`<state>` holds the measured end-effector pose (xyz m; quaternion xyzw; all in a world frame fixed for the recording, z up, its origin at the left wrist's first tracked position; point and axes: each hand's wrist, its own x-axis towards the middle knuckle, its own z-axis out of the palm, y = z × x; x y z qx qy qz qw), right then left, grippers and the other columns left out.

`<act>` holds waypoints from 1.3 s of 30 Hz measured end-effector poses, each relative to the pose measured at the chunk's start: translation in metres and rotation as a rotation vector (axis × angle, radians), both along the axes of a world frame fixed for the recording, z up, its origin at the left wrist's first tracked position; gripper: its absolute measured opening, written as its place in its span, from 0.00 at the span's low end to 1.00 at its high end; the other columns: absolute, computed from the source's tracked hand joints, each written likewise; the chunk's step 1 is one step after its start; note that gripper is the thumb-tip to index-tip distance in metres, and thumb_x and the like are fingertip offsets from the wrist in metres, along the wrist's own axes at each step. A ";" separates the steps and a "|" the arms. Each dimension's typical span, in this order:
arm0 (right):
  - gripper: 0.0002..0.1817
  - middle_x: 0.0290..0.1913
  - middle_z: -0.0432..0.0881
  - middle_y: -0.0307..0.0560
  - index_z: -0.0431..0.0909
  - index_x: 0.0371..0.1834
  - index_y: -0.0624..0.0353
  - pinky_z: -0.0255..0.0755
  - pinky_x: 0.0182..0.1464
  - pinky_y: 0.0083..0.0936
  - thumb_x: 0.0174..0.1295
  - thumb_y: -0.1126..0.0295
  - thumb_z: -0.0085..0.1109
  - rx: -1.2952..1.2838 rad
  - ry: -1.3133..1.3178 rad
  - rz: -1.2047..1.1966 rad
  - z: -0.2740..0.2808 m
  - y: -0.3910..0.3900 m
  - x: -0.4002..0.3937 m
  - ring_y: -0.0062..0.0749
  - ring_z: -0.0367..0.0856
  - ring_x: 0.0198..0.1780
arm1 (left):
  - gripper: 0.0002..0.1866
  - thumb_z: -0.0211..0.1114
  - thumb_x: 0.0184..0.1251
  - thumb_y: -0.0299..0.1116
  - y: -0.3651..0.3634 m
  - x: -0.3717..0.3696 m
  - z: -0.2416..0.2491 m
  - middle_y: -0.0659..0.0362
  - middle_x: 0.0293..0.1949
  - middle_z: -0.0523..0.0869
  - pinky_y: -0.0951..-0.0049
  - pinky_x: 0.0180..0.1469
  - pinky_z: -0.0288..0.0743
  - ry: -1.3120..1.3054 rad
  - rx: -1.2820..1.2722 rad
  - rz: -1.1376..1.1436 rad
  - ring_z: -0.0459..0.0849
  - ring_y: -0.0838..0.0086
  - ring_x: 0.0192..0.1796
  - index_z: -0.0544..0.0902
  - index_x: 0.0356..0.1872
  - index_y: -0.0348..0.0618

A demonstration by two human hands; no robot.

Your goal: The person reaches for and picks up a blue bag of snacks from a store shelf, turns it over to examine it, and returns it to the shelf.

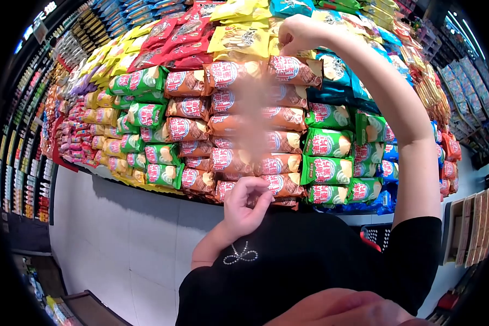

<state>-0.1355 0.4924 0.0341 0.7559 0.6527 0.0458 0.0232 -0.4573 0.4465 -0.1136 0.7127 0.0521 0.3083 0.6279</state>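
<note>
My left hand (247, 209) is in front of my chest, before the lowest bags of the display. Its fingers are curled, with thumb and index tips close together and nothing visible between them. Just beyond those tips lies a brown chip bag (286, 185). Stretched over the pile, my right hand (300, 35) is curled closed at the top of the brown stack. Directly below it lies another brown chip bag (295, 70), and a yellow snack bag (238, 41) is to its left. Whatever its fingertips hold is hidden. A blurred patch covers part of the brown stack.
Green chip bags (326, 169) are stacked right of the brown ones, with more green bags (145, 115) on the left. Red bags (171, 41) lie higher up. A dark basket (386, 237) is by my right side. Stocked shelves (24, 157) line the left, beyond the pale floor (141, 244).
</note>
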 end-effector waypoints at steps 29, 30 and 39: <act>0.09 0.32 0.79 0.50 0.75 0.34 0.59 0.71 0.39 0.32 0.47 0.78 0.57 0.268 -0.017 0.148 -0.025 0.002 0.018 0.44 0.78 0.37 | 0.08 0.58 0.56 0.20 0.001 0.002 -0.004 0.60 0.26 0.79 0.88 0.28 0.70 -0.056 -0.047 0.027 0.78 0.84 0.27 0.71 0.37 0.35; 0.08 0.32 0.79 0.50 0.75 0.33 0.59 0.71 0.40 0.32 0.48 0.78 0.56 0.268 -0.018 0.155 -0.024 0.002 0.020 0.43 0.78 0.37 | 0.08 0.58 0.56 0.20 0.001 0.001 -0.005 0.60 0.26 0.79 0.88 0.28 0.70 -0.058 -0.046 0.029 0.78 0.84 0.27 0.71 0.37 0.35; 0.04 0.31 0.79 0.49 0.76 0.30 0.63 0.71 0.38 0.28 0.51 0.79 0.55 0.389 0.073 0.257 -0.012 -0.001 0.042 0.40 0.78 0.36 | 0.07 0.57 0.56 0.19 0.000 0.002 -0.004 0.59 0.27 0.79 0.86 0.29 0.72 -0.045 -0.052 0.022 0.79 0.82 0.29 0.71 0.36 0.34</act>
